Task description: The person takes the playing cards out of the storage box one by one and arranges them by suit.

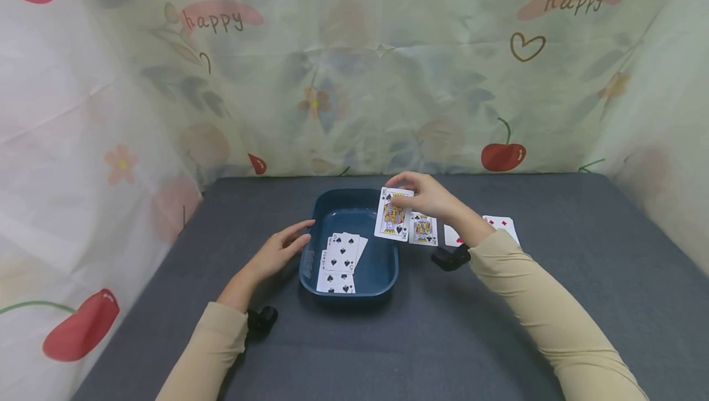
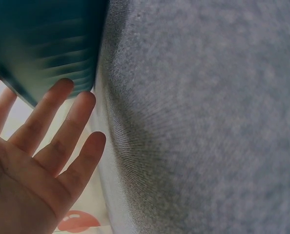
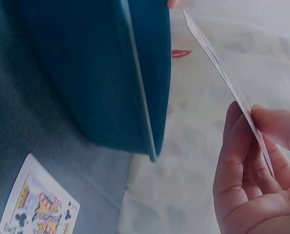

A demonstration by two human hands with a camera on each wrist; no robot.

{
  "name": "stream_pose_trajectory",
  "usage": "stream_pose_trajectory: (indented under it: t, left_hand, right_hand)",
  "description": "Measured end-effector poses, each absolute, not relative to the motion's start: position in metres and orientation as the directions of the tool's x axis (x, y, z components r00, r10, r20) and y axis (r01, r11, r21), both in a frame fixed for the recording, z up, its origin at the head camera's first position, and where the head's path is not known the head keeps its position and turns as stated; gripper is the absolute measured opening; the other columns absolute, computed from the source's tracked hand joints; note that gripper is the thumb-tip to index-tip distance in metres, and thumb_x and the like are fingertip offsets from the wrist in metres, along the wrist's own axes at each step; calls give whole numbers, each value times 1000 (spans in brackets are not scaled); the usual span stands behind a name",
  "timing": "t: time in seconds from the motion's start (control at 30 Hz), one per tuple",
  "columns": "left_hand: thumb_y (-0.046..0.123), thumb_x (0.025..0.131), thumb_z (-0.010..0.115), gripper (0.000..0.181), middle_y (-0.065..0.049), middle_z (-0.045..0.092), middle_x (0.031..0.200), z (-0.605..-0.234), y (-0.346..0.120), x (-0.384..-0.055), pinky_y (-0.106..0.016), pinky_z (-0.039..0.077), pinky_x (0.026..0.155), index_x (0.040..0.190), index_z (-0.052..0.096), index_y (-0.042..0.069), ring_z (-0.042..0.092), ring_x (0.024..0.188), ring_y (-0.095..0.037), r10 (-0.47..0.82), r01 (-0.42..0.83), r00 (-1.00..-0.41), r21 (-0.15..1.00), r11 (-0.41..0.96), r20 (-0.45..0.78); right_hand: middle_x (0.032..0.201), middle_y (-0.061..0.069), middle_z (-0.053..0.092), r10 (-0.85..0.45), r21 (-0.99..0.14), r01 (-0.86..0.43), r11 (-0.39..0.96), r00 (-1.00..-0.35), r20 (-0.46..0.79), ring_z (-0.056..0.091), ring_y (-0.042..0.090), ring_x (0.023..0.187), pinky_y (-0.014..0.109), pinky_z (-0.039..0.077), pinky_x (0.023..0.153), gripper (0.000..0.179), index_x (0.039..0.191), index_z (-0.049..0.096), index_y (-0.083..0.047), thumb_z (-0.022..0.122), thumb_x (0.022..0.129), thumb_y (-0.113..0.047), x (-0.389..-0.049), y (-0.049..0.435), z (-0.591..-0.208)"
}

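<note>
My right hand [image 1: 432, 197] pinches a king of spades [image 1: 392, 224] between thumb and fingers, above the right rim of a blue tray [image 1: 382, 269]. In the right wrist view that card appears nearly edge-on, raised higher than the tray wall. Inside the tray, toward its near left, lies an overlapping pile of spade cards [image 1: 340, 256], face up. My left hand [image 1: 281, 248] is at the tray's left side, fingers spread and fingertips right at the wall. A king of clubs [image 3: 40, 207] lies face up on the table to the right of the tray.
Farther right on the dark cloth-covered table [image 1: 421, 339] lie a diamond card [image 1: 503, 226] and another red card [image 1: 452, 236], partly hidden by my right wrist. A patterned curtain [image 1: 382, 93] stands behind the table and along both sides.
</note>
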State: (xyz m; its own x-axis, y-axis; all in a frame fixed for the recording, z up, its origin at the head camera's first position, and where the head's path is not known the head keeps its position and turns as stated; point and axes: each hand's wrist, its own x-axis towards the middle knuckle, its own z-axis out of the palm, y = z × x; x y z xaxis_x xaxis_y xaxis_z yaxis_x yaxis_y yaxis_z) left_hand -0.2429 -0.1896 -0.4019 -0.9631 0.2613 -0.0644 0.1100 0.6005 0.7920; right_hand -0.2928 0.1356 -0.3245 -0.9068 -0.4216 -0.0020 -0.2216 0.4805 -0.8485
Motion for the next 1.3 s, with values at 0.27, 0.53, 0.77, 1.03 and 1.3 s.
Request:
stream_pose_trajectory:
  t: [0.27,0.53,0.77,1.03,1.3]
  left_hand:
    - [36,98,46,47,-15,40,146,-402,-188,-242,-51,42,101,143,38,24,54,120,-35,272,131,-961,791,597,-46]
    - [34,98,46,47,-15,41,146,-403,-189,-242,-51,42,101,143,38,23,55,119,-34,275,141,-961,787,601,-39]
    - [33,98,46,47,-16,41,146,-404,-190,-242,-51,43,100,143,38,22,55,118,-34,283,159,-959,785,599,-21]
    - [33,98,46,46,-16,41,146,-405,-190,-242,-51,43,100,143,38,22,56,118,-34,281,158,-960,787,596,-20]
    - [33,98,46,46,-15,40,146,-405,-190,-243,-52,42,100,143,38,24,56,117,-34,278,149,-960,790,595,-29]
  right_hand:
    - [111,20,62,-399,-846,-221,485,-917,11,65,17,75,29,53,66,35,124,55,-8,61,90,-16,-289,157,-329]
    - [113,21,62,-360,-844,-190,501,-933,-3,63,16,79,31,51,75,36,125,54,-7,60,90,-18,-281,176,-335]
    - [121,20,60,-334,-831,-149,537,-942,-47,61,17,85,29,50,76,38,127,52,-9,60,91,-20,-276,189,-349]
    - [116,22,61,-353,-857,-128,499,-933,-66,62,17,84,27,51,72,37,125,54,-6,60,91,-17,-275,196,-367]
    - [114,21,60,-395,-849,-151,506,-916,-72,58,16,86,28,49,74,34,123,55,-4,59,91,-15,-270,198,-381]
